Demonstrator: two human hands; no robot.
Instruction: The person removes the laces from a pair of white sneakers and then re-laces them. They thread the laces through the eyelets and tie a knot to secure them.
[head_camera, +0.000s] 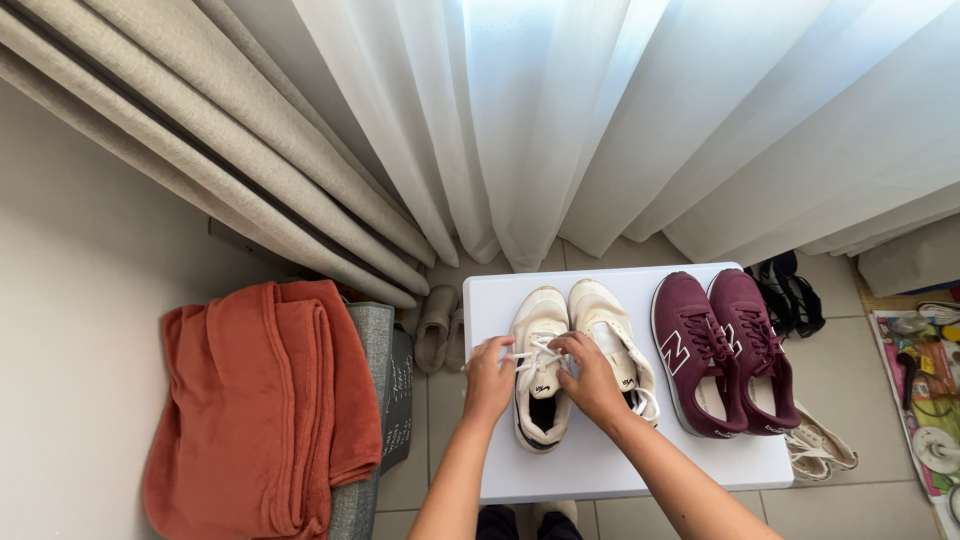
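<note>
Right now the laces (530, 356) of the left cream sneaker (540, 370) on the white table (600, 470) are being pinched by the left hand (488, 380) and right hand (592, 378); uneven tugging could probably get them knotted

My hands (540, 375) crowd the left cream shoe (538, 385), with its mate (615, 345) touching on the right and the maroon pair (725, 350) just beyond, so there is little room to pass that way. The table (600, 470) lies bare toward me and along its left edge (485, 310). At the back the white curtain (560, 130) hangs near the toes
</note>
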